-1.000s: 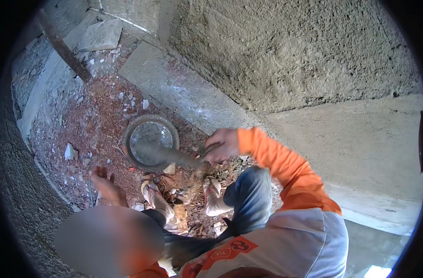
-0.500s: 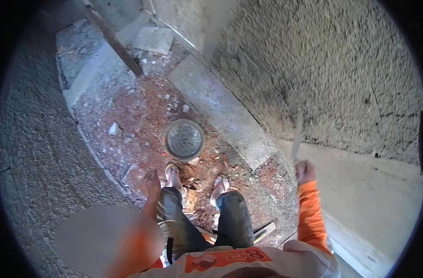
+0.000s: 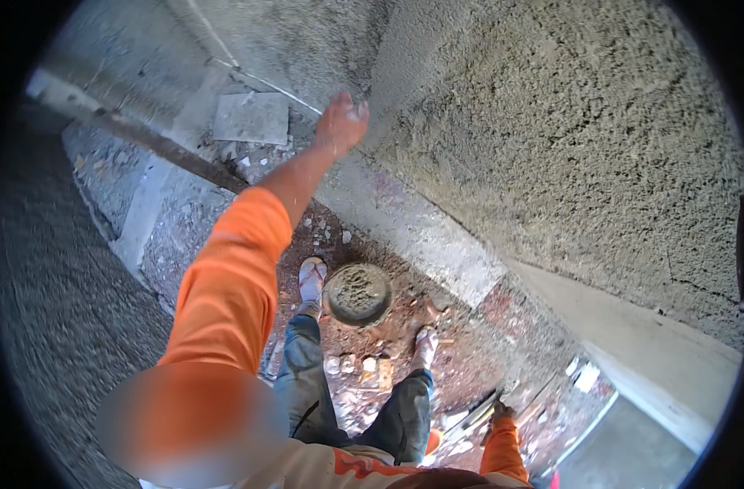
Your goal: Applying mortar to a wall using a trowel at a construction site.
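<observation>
– Where is the bucket (image 3: 358, 320)?
– On the floor (image 3: 408, 277), between the feet (image 3: 312, 279), with grey mix (image 3: 358, 287) inside.
– And the fingers (image 3: 340, 99)?
– Left hand (image 3: 342, 124), near the wall (image 3: 551, 163), is blurred; right hand (image 3: 502, 411), low by a pale strip (image 3: 472, 419), is small. I cannot tell for both.

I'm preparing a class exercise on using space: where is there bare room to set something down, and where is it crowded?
The barest patch is the middle of the slab, between the rough wall and the tub. It is crowded with rubble between the feet and beside the right hand.
</observation>
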`<state>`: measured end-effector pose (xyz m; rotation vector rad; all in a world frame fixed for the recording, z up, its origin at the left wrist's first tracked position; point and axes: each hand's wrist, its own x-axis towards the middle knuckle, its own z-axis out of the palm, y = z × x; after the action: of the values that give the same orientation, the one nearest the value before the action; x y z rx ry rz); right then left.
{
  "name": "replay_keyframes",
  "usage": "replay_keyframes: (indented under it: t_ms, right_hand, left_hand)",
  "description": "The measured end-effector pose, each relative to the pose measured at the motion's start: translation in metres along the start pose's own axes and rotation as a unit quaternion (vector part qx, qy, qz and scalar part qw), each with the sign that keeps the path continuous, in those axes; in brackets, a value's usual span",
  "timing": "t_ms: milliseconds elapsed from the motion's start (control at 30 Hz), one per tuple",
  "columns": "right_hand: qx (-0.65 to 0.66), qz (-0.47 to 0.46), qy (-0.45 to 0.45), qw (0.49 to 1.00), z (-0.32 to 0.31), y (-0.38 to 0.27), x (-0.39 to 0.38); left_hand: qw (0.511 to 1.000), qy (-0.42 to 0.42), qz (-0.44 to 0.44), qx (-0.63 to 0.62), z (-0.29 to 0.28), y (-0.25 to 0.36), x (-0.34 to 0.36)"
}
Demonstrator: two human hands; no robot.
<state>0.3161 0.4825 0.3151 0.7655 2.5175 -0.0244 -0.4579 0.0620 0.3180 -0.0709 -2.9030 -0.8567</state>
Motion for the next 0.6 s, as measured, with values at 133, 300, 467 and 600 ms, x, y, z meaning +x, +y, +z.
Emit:
replay_keyframes:
  t_ms: [133,300,467,600]
  right_hand:
    - [0.269,0.386,-0.146,0.870,0.002,-0.062,-0.122]
    - [0.329,0.535,-0.219,0.747,-0.036,-0.174,-0.199]
    - [0.383,0.512,-0.248,0.728,-0.050,-0.237,-0.184]
    - [0.401,0.442,-0.207,0.775,-0.036,-0.246,-0.167]
  left_hand:
    - [0.983,-0.171,0.059,0.034,0.004,-0.003,0.044]
    - [0.973,-0.170,0.149,0.052,0.008,-0.008,0.057]
    - [0.965,-0.189,0.166,0.073,0.010,-0.012,0.061]
    - [0.964,-0.176,0.187,0.074,0.010,-0.011,0.061]
